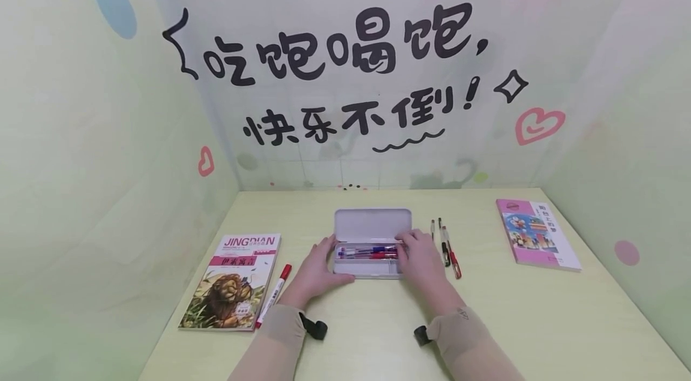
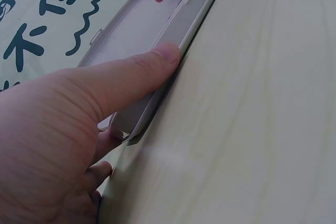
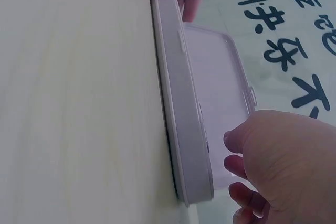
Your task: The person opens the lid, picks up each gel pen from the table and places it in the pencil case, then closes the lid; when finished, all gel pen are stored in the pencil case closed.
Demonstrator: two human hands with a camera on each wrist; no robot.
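White plastic pencil case (image 1: 369,249) sits open at the table's centre in the head view, lid raised on the far side, several pens (image 1: 367,251) already in its tray. My left hand (image 1: 318,270) braces the case's left end, thumb along the near wall; my right hand (image 1: 421,258) curls over the right end, fingertips on the pens. I judge filling partly done: three pens (image 1: 445,246) lie just right of the case, a red marker (image 1: 273,295) near left.

Left wrist view: thumb (image 2: 131,74) presses the case wall (image 2: 178,30).

Right wrist view: fingers (image 3: 239,166) curl into the tray; their grip I cannot tell.
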